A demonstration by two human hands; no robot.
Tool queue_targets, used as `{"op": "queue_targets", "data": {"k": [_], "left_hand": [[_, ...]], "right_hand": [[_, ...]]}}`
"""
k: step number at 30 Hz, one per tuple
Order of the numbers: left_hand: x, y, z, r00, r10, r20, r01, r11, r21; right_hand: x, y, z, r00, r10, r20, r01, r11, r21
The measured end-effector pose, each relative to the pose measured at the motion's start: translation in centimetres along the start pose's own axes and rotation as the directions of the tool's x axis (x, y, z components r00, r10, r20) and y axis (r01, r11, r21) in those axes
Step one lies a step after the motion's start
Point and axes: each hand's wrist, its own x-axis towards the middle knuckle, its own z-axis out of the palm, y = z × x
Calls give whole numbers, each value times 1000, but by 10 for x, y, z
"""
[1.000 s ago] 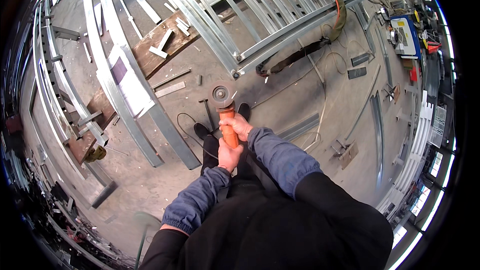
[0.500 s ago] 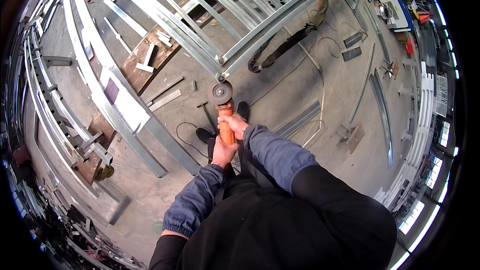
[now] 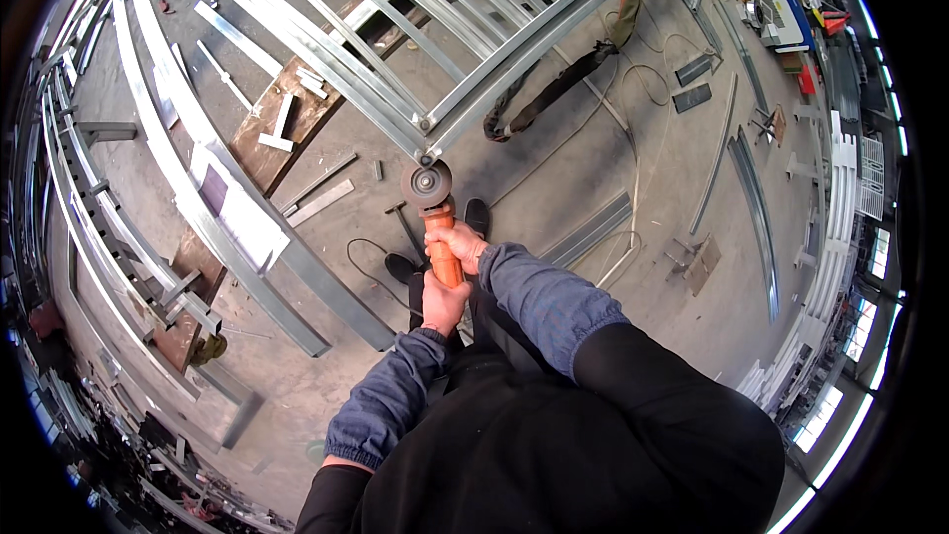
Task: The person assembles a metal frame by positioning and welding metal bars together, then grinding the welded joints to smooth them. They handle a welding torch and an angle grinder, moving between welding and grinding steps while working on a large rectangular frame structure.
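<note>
Both my hands grip an orange angle grinder [image 3: 445, 259] in front of my legs. My left hand [image 3: 444, 303] is wrapped round its rear end, and my right hand [image 3: 461, 241] holds the body closer to the disc. The round grey-brown disc [image 3: 426, 184] faces up at the tool's far end. Its far edge lies at the near corner of a galvanized steel frame [image 3: 494, 74]; whether it touches the metal I cannot tell. Dark blue sleeve covers [image 3: 554, 299] sit on both my forearms.
Long steel tubes [image 3: 326, 287] with paper sheets [image 3: 237, 218] on them stand at the left. A hammer [image 3: 403, 222] lies by my shoes. Dark cable wrapping [image 3: 554, 94] hangs off the frame. Cables, metal profiles [image 3: 593, 227] and a brown board [image 3: 287, 129] with offcuts lie about.
The whole view has shifted slightly, with the frame and floor things a little further left. The grinder has moved slightly left with it; both hands keep their hold.
</note>
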Motion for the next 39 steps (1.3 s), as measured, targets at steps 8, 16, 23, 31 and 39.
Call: {"op": "queue_targets", "data": {"k": [8,16,23,31,39], "left_hand": [[-2,-1,3,999,-36,13,36,999,-28],[-5,0,7,996,-88,28,88,996,7],[-5,-3,7,997,-61,40,63,997,-42],[-12,7,11,998,-68,9,68,998,-12],[-11,7,11,1000,-21,-14,21,1000,-9]], "right_hand": [[-3,-3,0,1000,7,-7,-6,1000,4],[-5,-1,-4,1000,27,-1,-27,999,-31],[-6,0,-5,1000,8,10,-8,1000,-13],[-5,2,-9,1000,-12,4,12,999,-47],[-1,4,-13,1000,-11,19,12,998,-62]]}}
